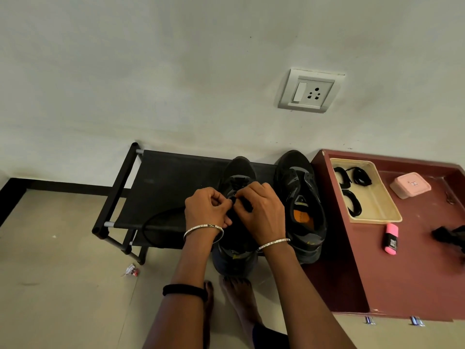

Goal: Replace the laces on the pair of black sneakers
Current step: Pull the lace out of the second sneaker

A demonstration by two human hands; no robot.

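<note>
Reaching forward side by side, the left hand [206, 209] and right hand [263, 212] pinch a thin black lace [151, 224] in curled fingertips over a black mesh sneaker [239, 170], which lies lengthwise, toe to the wall, on a black fabric shoe rack [163, 182], with a second black sneaker [299, 187] parallel just to its right.

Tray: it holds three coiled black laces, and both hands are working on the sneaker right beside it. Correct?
Wrong on the sneaker. The head view shows the left hand and right hand pinching a lace at the farther sneaker; the near sneaker beside the tray is untouched. The three coiled laces in the tray are right.
</note>
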